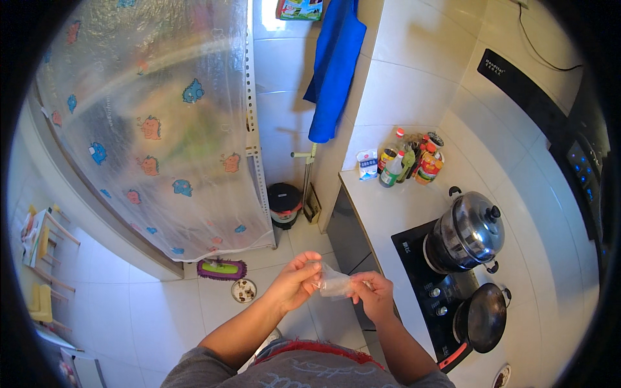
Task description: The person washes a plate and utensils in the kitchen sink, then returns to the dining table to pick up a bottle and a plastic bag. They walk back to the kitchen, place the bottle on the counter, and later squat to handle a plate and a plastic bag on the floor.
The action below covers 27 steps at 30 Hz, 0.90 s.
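Observation:
A small clear plastic bag (335, 285) is stretched between my two hands, in front of my body and beside the counter edge. My left hand (297, 281) pinches its left end between thumb and fingers. On the other side, my right hand (371, 294) grips the right end with thumb and forefinger. Something pale or rolled seems to lie within the clear film, but I cannot tell what it is.
To the right, a gas hob (421, 286) carries a lidded steel pot (465, 233) and a wok (485, 317). Bottles (391, 169) stand in the counter's (383, 208) far corner. A plastic-covered rack (160, 145), mop head (221, 269), floor dish (244, 290) and bin (284, 203) are ahead.

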Each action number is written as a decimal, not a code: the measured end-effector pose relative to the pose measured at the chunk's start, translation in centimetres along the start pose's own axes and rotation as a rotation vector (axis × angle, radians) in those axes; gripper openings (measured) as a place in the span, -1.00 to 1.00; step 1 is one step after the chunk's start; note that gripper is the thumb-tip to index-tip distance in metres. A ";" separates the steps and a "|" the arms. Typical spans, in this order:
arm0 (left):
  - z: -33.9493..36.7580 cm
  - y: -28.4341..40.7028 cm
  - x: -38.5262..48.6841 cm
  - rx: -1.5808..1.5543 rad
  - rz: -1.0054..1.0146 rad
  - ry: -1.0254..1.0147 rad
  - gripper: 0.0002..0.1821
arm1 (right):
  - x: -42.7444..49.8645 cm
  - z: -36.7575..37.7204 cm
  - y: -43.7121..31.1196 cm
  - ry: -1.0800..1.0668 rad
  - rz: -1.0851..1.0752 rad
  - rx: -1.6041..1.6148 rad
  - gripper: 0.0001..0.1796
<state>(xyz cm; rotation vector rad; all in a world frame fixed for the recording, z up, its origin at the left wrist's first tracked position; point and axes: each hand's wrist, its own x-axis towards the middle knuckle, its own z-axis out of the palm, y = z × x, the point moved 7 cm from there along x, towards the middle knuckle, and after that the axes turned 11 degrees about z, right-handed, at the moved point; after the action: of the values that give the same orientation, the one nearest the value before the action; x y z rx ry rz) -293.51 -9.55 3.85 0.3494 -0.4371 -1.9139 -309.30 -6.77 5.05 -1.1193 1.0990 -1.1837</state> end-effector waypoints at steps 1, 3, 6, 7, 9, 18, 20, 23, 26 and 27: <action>0.1 0.5 -0.1 0.070 0.052 -0.022 -0.79 | -0.1 -0.1 0.0 0.026 0.009 -0.047 -0.94; 0.3 1.5 -0.2 0.211 0.155 -0.069 -0.72 | -0.2 -0.1 0.0 0.049 0.042 -0.111 -0.95; 0.8 2.1 -0.3 0.418 0.298 -0.193 -0.69 | 0.2 -0.1 0.0 0.020 0.129 -0.102 -0.96; 0.9 2.1 -0.2 0.361 0.297 -0.205 -0.69 | 0.4 0.0 0.1 -0.003 0.166 -0.060 -0.96; 1.4 2.1 -0.1 0.245 0.297 -0.230 -0.69 | 0.5 -0.2 0.9 -0.058 0.289 0.161 -0.95; 0.4 -1.3 -0.9 0.551 0.147 -0.190 -0.74 | 0.9 0.7 4.3 -0.042 0.478 0.892 -0.93; 1.7 0.0 -1.6 0.959 0.373 -0.251 -0.79 | 0.9 0.0 4.9 0.026 0.443 0.835 -0.95; 4.5 1.3 -2.8 1.370 0.692 -0.377 -0.81 | 0.8 -1.1 5.2 0.108 0.407 0.756 -0.97; 6.4 1.2 -3.5 1.656 0.917 -0.603 -0.79 | 0.4 -1.3 4.6 0.193 0.394 0.725 -0.95; 6.7 1.1 -3.8 1.755 0.972 -0.690 -0.78 | 0.3 -1.0 4.1 0.177 0.354 0.604 -0.95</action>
<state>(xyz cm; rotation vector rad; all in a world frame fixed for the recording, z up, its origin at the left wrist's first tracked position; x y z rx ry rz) -294.19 -5.49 10.44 0.4029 -2.2085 -0.2127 -309.79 -6.97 0.89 -0.3454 0.9274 -1.2257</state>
